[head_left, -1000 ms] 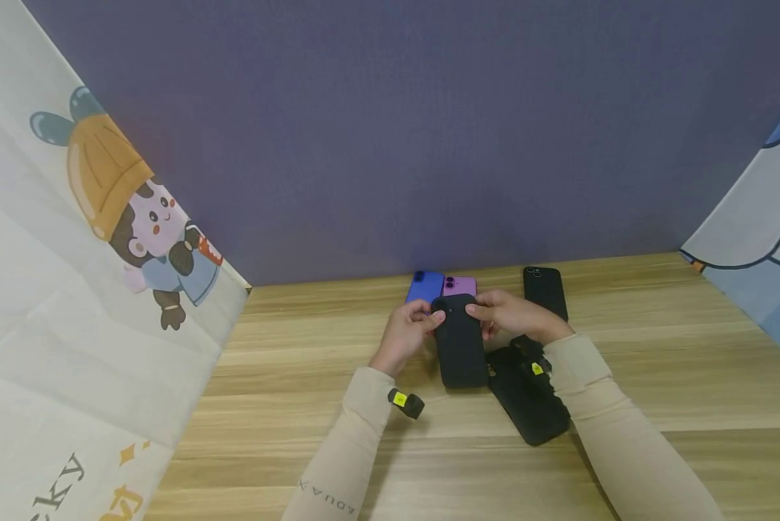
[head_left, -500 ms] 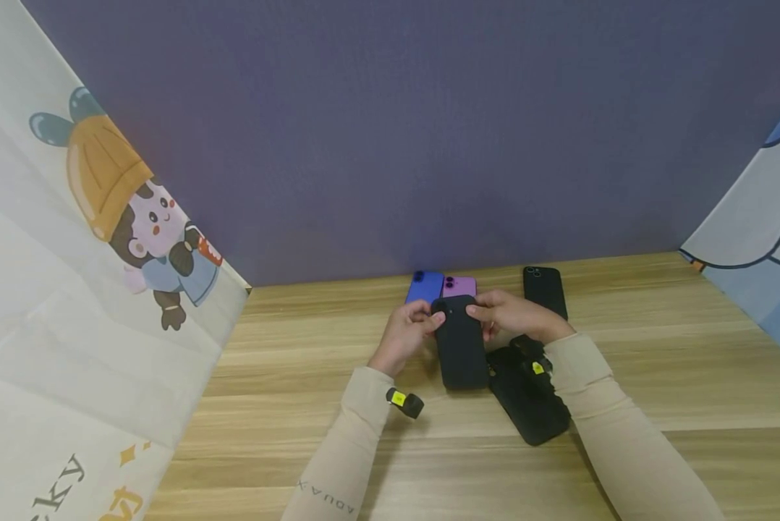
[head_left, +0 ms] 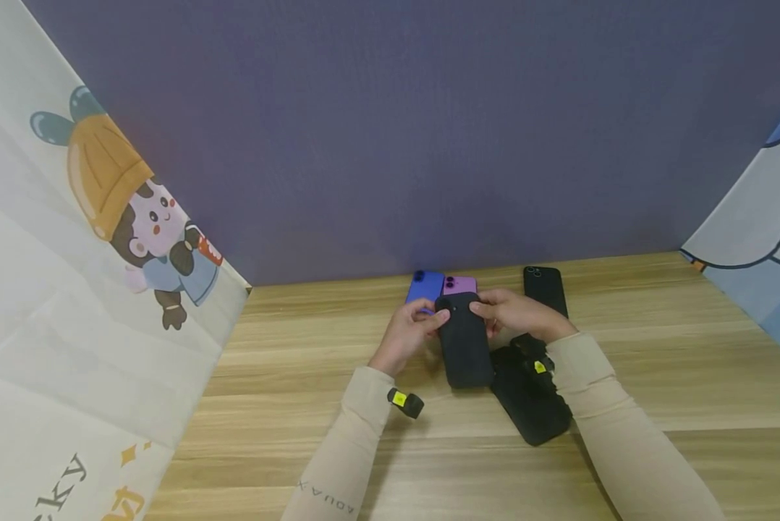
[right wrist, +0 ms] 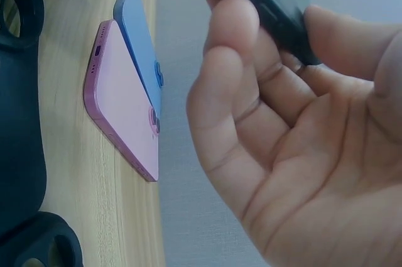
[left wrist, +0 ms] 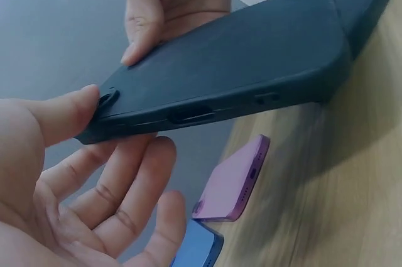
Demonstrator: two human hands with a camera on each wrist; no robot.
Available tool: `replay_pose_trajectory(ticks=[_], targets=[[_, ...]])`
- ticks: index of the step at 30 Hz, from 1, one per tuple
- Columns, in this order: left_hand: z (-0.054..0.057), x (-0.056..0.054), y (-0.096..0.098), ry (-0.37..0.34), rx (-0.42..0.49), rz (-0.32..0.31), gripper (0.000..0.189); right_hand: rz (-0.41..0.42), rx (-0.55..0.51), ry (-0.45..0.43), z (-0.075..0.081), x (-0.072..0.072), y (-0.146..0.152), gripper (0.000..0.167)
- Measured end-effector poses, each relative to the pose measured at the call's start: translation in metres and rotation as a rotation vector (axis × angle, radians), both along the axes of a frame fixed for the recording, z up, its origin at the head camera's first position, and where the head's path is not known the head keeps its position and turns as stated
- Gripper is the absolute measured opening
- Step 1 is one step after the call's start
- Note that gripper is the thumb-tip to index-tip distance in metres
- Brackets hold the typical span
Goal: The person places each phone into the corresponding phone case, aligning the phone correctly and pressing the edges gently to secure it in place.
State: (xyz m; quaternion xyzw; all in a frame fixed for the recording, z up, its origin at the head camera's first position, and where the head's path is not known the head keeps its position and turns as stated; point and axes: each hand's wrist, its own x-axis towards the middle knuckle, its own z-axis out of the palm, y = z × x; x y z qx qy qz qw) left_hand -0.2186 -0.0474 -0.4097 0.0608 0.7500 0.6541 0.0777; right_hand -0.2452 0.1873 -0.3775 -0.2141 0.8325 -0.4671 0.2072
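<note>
Pinching black case (head_left: pixel 466 346) by its camera end btwn. L hand (head_left: pixel 405 336) and R hand (head_left: pixel 523 315), both approx. equally near. Holding it above desk (head_left: pixel 286 362), just on near side of pink phone (right wrist: pixel 125 103), long axis running approx. away from pink phone.

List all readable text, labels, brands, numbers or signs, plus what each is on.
"cky", start cut off: white sheet at picture left.
"AQUAX", upside down, spelling uncertain: left sleeve.
Orange lettering below "cky": cut off, unreadable.
Left yellow tag, right yellow tag: too small to read.
Black case, pink phone, blue phone: no readable text.
</note>
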Motion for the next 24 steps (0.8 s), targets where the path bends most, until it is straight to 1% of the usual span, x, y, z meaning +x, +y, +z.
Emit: replay_pose_trajectory(ticks=[6,13,17,22,24], targets=[[0.0011,0.0007,0.0002,-0.008,0.014,0.013,0.035,-0.004,0.007,0.0,0.0008,0.0007,-0.001,0.027],[0.0013,0.0014,0.0015,0.034,0.034,0.028,0.028,0.0,0.03,0.018,-0.0004,0.0012,-0.0046,0.028],[0.0023,0.0029,0.0025,0.053,0.011,0.053,0.026,0.009,0.024,0.022,-0.003,0.0003,-0.0059,0.029],[0.0035,0.0043,0.0035,0.073,-0.055,0.091,0.025,0.025,0.021,0.023,-0.0035,0.0007,-0.0058,0.03],[0.0033,0.0042,0.0039,0.083,-0.067,0.099,0.025,0.031,0.023,0.025,-0.0031,0.0011,-0.0058,0.03]])
